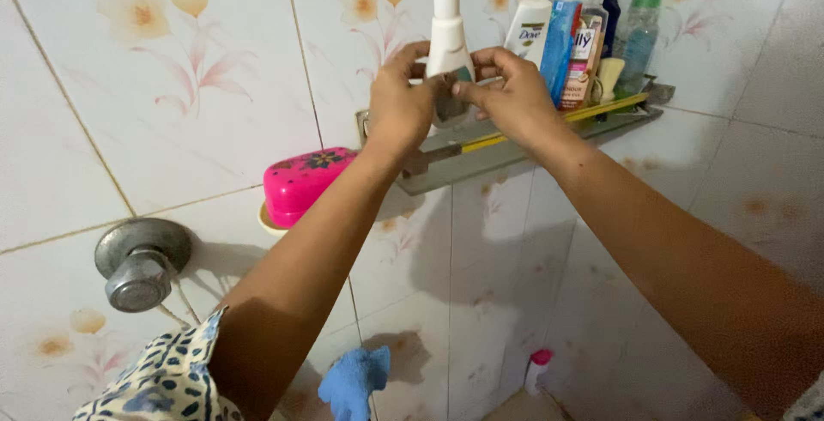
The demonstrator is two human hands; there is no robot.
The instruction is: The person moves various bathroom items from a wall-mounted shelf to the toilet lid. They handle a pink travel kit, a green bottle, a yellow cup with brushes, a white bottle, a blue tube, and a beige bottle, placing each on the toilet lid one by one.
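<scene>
A tall white pump bottle (446, 30) stands on a metal wall shelf (446, 170). Both of my hands are closed around its lower part. My left hand (400, 102) grips it from the left, and my right hand (508, 90) holds it from the right, fingertips meeting in front of the bottle. The bottle's base is hidden behind my fingers.
Several toiletry bottles (584, 39) stand on the shelf to the right, beside a yellow stick (592, 112). A pink soap box (305, 182) sits left of the shelf. A metal tap knob (137, 266) juts from the tiled wall. A blue cloth (354, 380) and a small pink-capped bottle (537, 368) lie lower down.
</scene>
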